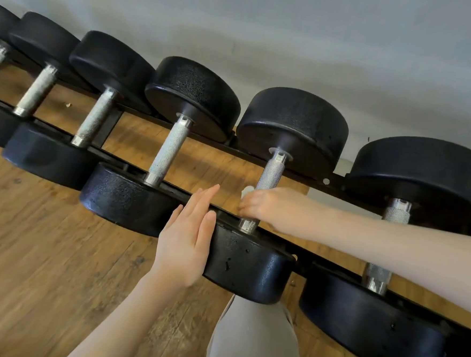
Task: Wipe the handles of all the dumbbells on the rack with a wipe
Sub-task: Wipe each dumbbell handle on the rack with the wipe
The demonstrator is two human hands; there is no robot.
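Observation:
Several black dumbbells with knurled silver handles lie side by side on a low black rack (323, 181). My right hand (268, 207) grips the lower part of one dumbbell's handle (271, 172), with a white wipe (246, 191) wrapped under its fingers; only a corner of the wipe shows. My left hand (188, 239) has straight fingers and rests flat against the left side of that dumbbell's near head (247, 265). The neighbouring handle to the left (168, 150) and the one to the right (395, 214) are bare; my right forearm crosses the right one.
The rack stands on a wooden plank floor (42, 248) against a pale grey wall (294, 37). My leg in light grey trousers (253, 341) is just below the dumbbell's near head. More dumbbells run off to the far left and right edges.

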